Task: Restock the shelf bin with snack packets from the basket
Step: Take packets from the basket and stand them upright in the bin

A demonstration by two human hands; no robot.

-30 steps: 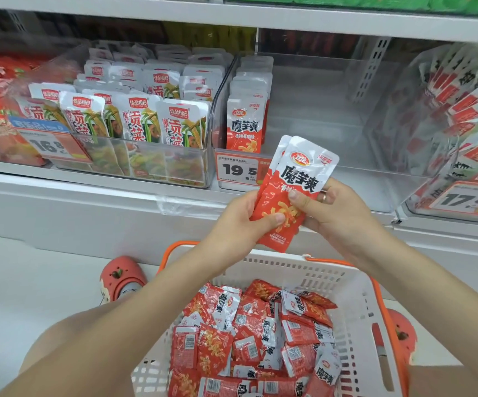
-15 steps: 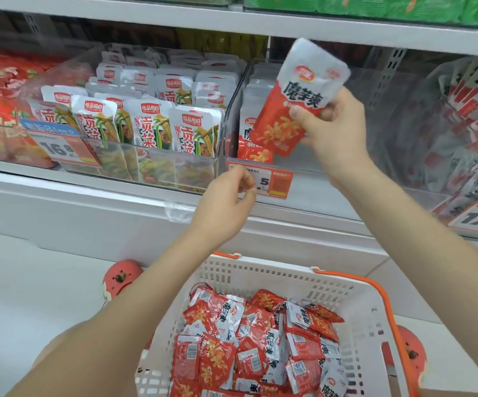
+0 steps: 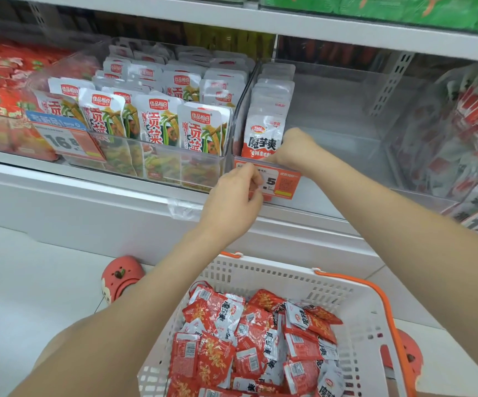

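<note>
The clear shelf bin [image 3: 346, 133] occupies the upper centre of the frame; a single row of red-and-white snack packets stands upright against its left wall. The right hand [image 3: 295, 150] reaches over the bin's front lip, fingers curled down behind the front packet [image 3: 263, 138]; the fingertips are hidden, so whether they grip it cannot be told. The left hand [image 3: 232, 202] is at centre frame, in front of the bin, with thumb and fingers pinched at the orange price tag [image 3: 280, 183] clipped to the bin's front edge. The white basket [image 3: 358, 325] with orange handles sits at lower centre, holding a loose pile of snack packets [image 3: 249, 339]. The neighbouring bin [image 3: 157, 170], to the left, holds green-printed packets [image 3: 157, 121] standing in rows.
</note>
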